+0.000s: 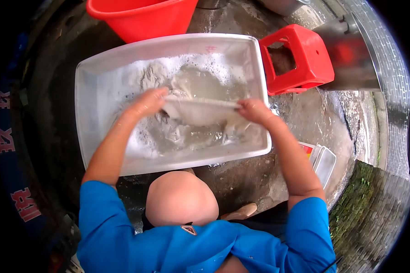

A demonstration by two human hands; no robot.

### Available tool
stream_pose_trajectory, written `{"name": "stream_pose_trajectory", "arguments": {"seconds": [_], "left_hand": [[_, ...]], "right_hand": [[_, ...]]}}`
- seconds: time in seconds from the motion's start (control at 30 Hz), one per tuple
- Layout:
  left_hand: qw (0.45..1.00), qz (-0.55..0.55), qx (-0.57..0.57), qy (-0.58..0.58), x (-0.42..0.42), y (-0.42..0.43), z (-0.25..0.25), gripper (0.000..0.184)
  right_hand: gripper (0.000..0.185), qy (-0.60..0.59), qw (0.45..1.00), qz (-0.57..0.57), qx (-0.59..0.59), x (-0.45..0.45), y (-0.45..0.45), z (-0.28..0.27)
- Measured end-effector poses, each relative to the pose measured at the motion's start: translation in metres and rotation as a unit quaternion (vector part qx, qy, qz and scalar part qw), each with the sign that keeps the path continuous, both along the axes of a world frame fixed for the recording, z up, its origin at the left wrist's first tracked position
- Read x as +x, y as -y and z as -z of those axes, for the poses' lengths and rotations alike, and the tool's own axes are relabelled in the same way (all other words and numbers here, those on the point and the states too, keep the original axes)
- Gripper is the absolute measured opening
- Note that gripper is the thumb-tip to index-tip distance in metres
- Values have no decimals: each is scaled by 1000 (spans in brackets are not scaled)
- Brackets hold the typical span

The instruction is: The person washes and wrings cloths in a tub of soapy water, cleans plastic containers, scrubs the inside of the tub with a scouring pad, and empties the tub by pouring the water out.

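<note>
Blue sleeves (104, 214), hands (151, 102) apart, gripping cloth (199, 113)

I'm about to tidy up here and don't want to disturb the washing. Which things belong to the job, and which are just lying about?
In use:
Cloth, stretched between the left hand and right hand
White tub
Sudsy water

Apparently just lying about:
Red bucket
Red stool
Metal container
White plastic container

Wet off-white cloth (198, 113), top edge pulled straight, hanging inside a white tub (191, 45)
</note>
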State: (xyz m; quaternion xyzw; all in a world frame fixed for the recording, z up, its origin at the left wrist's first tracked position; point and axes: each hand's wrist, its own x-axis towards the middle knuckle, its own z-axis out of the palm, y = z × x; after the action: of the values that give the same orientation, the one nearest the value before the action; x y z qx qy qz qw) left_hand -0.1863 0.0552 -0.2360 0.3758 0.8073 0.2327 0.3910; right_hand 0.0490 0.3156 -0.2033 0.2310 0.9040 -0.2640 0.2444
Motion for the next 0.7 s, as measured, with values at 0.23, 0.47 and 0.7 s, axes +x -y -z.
{"name": "stream_pose_trajectory", "arguments": {"seconds": [0.23, 0.47, 0.7], "left_hand": [[872, -36, 339, -352, -78, -25, -107, 21], [937, 9, 97, -336, -22, -1, -12, 17], [925, 326, -164, -105, 51, 70, 42, 24]], "right_hand": [[16, -314, 934, 133, -110, -67, -48, -96], [22, -238, 962, 71, 114, -28, -32, 39], [30, 190, 960, -207, 7, 26, 33, 74]]}}
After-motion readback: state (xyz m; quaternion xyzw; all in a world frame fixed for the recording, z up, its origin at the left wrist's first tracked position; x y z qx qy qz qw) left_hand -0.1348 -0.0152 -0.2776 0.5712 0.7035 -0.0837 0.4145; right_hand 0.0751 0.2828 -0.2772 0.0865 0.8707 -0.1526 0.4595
